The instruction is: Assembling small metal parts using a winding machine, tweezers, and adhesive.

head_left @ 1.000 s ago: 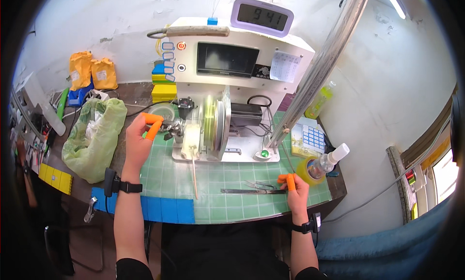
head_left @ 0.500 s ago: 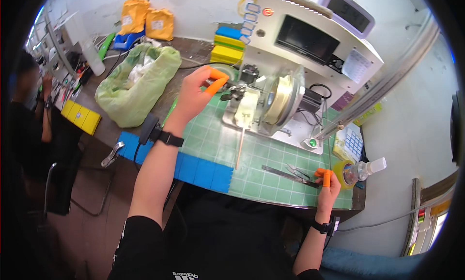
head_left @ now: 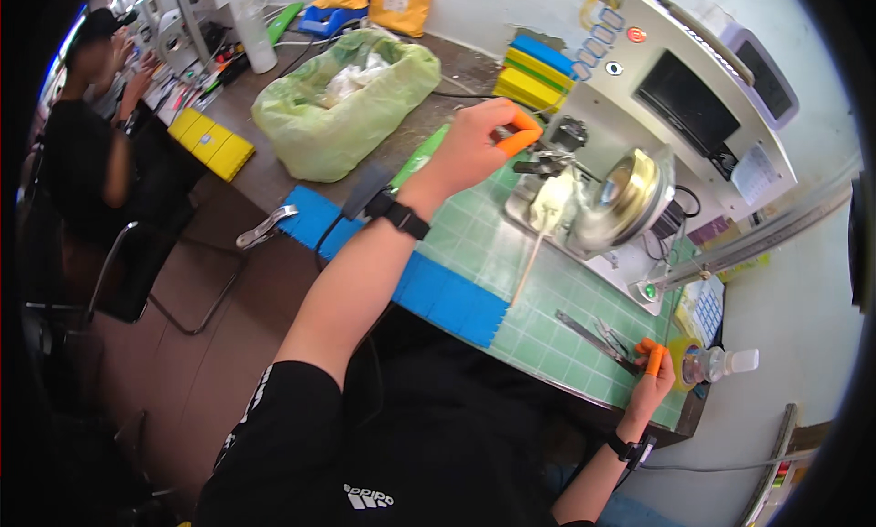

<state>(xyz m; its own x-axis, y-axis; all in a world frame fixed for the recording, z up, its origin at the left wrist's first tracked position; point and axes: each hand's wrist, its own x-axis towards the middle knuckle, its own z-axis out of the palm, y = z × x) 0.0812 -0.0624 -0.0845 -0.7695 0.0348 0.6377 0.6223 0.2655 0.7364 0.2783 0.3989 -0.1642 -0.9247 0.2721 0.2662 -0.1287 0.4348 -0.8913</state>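
My left hand (head_left: 474, 148), orange finger cots on its thumb and finger, is raised beside a white bench machine (head_left: 611, 107). Its fingertips are pinched together at the machine's small dark clamp parts (head_left: 545, 165); whatever lies between them is too small to make out. Close by are a pale yellow spool (head_left: 630, 194) and a cream-coloured block (head_left: 553, 198) with a thin wooden stick (head_left: 527, 270) pointing toward me. My right hand (head_left: 650, 388), also in orange finger cots, is curled at the mat's right end by metal tweezers (head_left: 593, 338). Its grip is hidden.
A green gridded mat (head_left: 474, 235) covers the bench, with blue strips (head_left: 447, 299) along its front edge. A green plastic bag (head_left: 319, 130) stands at left, yellow blocks (head_left: 529, 82) behind. A clear bottle (head_left: 716, 365) is at right. Another person (head_left: 87, 153) sits far left.
The view has swung, so the bench appears shifted right and tilted. My left hand remains pinched by the clamp parts, and my right hand stays beside the tweezers.
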